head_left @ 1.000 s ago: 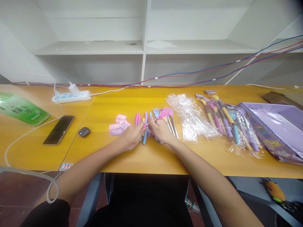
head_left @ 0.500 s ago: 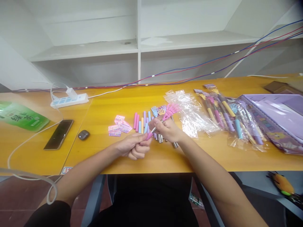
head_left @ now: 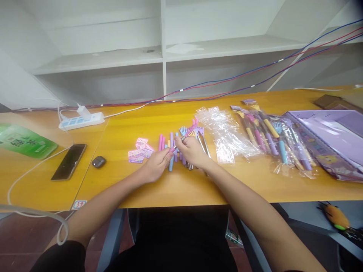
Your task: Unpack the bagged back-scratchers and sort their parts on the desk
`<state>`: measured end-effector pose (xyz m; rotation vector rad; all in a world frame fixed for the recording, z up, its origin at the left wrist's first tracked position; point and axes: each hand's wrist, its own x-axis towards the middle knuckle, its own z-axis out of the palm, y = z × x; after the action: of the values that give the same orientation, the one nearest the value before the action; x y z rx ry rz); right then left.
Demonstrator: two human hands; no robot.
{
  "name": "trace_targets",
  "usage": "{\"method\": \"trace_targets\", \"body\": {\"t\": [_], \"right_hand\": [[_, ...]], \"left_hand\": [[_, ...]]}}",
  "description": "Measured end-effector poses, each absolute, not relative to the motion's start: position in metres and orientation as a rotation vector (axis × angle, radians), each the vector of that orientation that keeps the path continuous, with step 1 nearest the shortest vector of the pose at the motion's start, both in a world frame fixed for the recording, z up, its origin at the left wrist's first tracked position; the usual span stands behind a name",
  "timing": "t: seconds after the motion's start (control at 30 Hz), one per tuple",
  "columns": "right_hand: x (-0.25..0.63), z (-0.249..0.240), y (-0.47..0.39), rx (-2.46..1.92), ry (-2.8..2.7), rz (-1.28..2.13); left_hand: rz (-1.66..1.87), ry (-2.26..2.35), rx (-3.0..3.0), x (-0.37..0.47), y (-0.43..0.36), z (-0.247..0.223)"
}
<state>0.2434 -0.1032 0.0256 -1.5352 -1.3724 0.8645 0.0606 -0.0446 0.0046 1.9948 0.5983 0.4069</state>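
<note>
A pink back scratcher (head_left: 194,124) with a metal rod spans my two hands, its claw pointing away from me. My left hand (head_left: 157,165) is closed on its pink handle end. Fingers of my right hand (head_left: 195,152) wrap the rod nearer the claw and hide much of it. Under and beyond my hands lie loose coloured handle tubes, among them a pink tube (head_left: 160,142) and a blue tube (head_left: 171,163). More back scratchers with bare metal rods, one with a blue claw (head_left: 183,130), lie partly behind my right hand. Small printed cards (head_left: 140,152) are left of the tubes.
Clear plastic bags (head_left: 224,132) lie right of my hands. Beyond them are bagged back scratchers (head_left: 273,138) and a purple bin (head_left: 326,117). To the left are an earbud case (head_left: 98,162), a phone (head_left: 69,162), a green bottle (head_left: 27,141) and a power strip (head_left: 82,121).
The pink back scratcher has turned so that its claw points more forward. My right hand has shifted left and both hands sit closer together. A blue tube beside my left hand is more exposed.
</note>
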Motion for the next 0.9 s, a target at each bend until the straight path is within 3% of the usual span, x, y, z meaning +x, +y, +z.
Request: {"method": "trace_targets", "body": {"t": [0.2, 0.4, 0.9], "right_hand": [[0.262, 0.031, -0.106, -1.309, -1.554, 0.728], [0.277, 0.025, -0.105, -0.886, -1.629, 0.745], [0.293, 0.03, -0.087, -0.808, -1.203, 0.494]], "left_hand": [[-0.045, 0.348, 1.22, 0.057, -0.043, 0.027], [-0.339, 0.19, 0.858, 0.049, -0.038, 0.03], [-0.264, 0.273, 0.973, 0.053, -0.033, 0.028]]}}
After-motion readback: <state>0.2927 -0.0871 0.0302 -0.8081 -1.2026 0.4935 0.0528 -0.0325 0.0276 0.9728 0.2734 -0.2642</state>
